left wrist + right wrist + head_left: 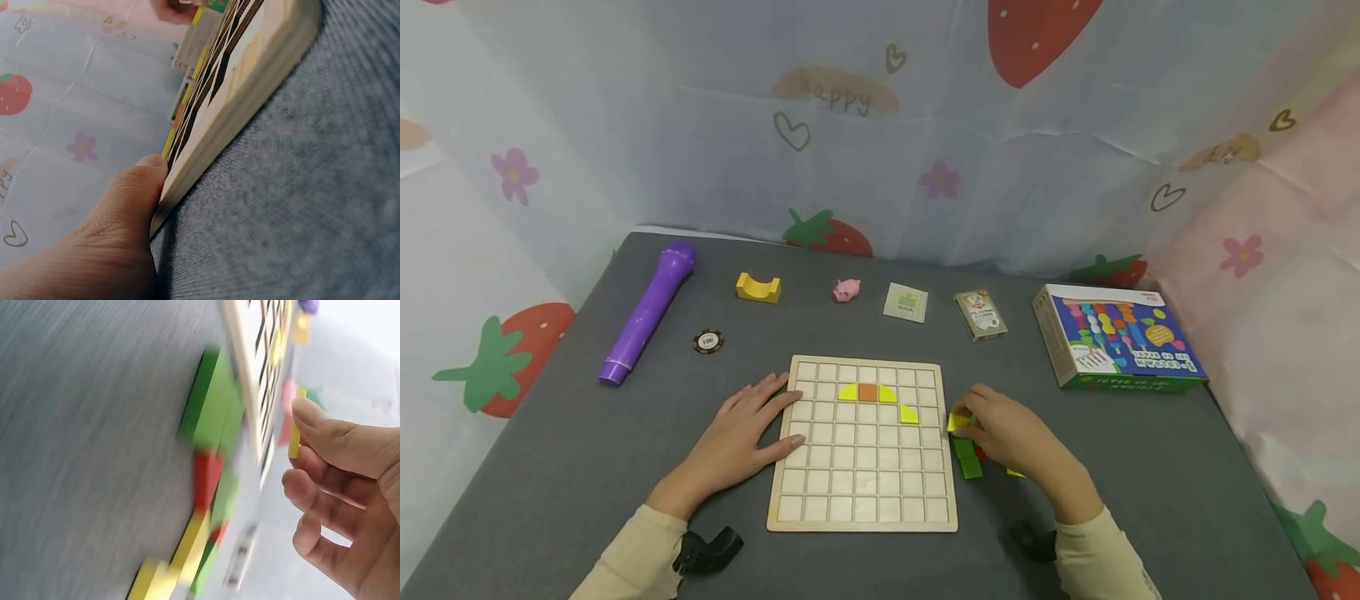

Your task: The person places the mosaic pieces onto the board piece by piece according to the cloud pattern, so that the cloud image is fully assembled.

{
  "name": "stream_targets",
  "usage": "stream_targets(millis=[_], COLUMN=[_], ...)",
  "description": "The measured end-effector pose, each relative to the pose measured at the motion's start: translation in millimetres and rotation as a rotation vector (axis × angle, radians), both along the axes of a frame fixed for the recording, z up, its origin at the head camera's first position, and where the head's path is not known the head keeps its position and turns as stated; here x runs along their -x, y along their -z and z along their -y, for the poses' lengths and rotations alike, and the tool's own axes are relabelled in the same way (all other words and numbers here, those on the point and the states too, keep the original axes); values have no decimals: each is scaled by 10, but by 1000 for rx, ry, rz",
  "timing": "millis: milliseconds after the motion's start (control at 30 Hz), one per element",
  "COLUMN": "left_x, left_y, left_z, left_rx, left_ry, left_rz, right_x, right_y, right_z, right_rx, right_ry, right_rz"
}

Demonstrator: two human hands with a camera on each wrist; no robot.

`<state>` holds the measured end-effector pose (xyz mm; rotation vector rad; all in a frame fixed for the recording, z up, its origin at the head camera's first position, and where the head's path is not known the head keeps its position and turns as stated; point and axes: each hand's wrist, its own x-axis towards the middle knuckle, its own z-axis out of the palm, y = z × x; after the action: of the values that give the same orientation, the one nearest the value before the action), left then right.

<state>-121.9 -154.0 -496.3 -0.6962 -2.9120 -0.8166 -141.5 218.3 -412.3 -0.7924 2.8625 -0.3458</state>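
Note:
A square wooden grid board [865, 482] lies on the dark table. My left hand [735, 435] rests at its left edge, fingers spread, thumb and fingertips touching the rim. In the upper rows sit an orange square tile [868, 392] between two yellow quarter-round tiles [847, 392], and another yellow tile [909, 414] lower to the right. My right hand [1011, 429] pinches a yellow tile [297, 428] between thumb and forefinger, just off the board's right edge. Below it lie green tiles [212, 406], red tiles [206, 478] and yellow tiles [190, 547], partly hidden by the hand in the head view.
Behind the board are a purple microphone [651, 312], a poker chip [708, 341], a yellow curved block [758, 288], a pink pig figure [846, 290], a square card [906, 302] and a playing-card box [981, 314]. A colourful game box [1120, 337] stands at the back right.

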Motion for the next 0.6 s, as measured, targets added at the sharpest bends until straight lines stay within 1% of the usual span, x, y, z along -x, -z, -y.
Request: stream_targets(millis=[167, 333, 433, 600], left_x=[4, 5, 7, 8], left_y=[-21, -19, -12, -9], left_z=[1, -7, -9, -3], left_rx=[9, 16, 19, 18], left_ry=[0, 0, 1, 0], left_rz=[1, 8, 7, 1], right_x=[16, 22, 11, 2], right_y=[51, 147, 167, 159], right_z=[263, 386, 414, 435], right_rx=[19, 3, 17, 30], right_ry=[-99, -181, -197, -203], right_rz=[-12, -44, -53, -42])
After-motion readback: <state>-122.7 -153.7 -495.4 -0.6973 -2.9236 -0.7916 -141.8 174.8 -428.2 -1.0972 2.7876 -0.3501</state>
